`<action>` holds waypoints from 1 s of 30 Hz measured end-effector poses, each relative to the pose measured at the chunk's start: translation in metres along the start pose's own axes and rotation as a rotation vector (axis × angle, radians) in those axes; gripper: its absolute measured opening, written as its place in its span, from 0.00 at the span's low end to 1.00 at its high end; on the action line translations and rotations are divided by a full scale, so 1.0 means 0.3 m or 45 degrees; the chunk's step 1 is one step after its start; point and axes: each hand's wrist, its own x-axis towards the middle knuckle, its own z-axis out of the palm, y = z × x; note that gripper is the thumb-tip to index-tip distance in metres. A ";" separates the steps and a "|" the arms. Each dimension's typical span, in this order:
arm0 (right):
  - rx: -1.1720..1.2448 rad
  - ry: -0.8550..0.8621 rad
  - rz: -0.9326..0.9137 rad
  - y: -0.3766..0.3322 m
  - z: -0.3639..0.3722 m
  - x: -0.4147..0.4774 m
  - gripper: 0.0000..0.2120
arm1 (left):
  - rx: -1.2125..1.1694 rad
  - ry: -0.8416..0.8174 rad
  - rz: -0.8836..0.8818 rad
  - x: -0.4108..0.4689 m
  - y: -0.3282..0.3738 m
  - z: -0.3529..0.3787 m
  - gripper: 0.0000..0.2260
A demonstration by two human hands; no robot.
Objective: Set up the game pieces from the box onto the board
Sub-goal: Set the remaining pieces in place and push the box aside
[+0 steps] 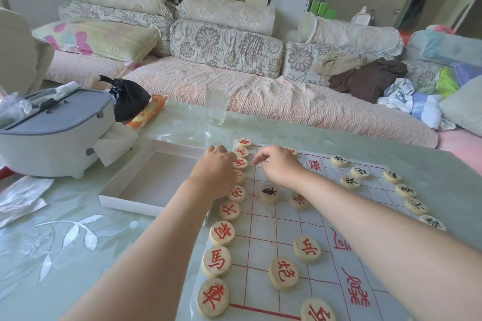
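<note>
Left hand (215, 167) is resting on red pieces (229, 211), including the 馬 piece (216, 260), lining the board's (263, 232) left edge, fingers hidden, grip unclear; right hand (279, 164) is hovering beside it, fingers loosely curled; box (146, 182) is lying just left

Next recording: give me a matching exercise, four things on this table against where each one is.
Things:
1 glass
2 box
3 black bag
4 left hand

Places:
A beside the board, on its left
B over the row of red-lettered pieces
C upright, past the box's far wall
D next to the grey appliance

Pairs: 1-C; 2-A; 3-D; 4-B
</note>
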 end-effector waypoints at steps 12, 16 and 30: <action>-0.359 -0.248 -0.072 0.097 -0.052 -0.172 0.17 | -0.216 -0.091 0.043 -0.016 0.178 0.064 0.15; -0.273 -0.161 -0.102 0.112 -0.050 -0.183 0.18 | -0.277 -0.103 0.043 -0.017 0.194 0.072 0.14; 0.181 0.103 -0.184 0.261 -0.187 -0.239 0.19 | -1.315 -0.112 -0.367 -0.015 0.385 0.066 0.11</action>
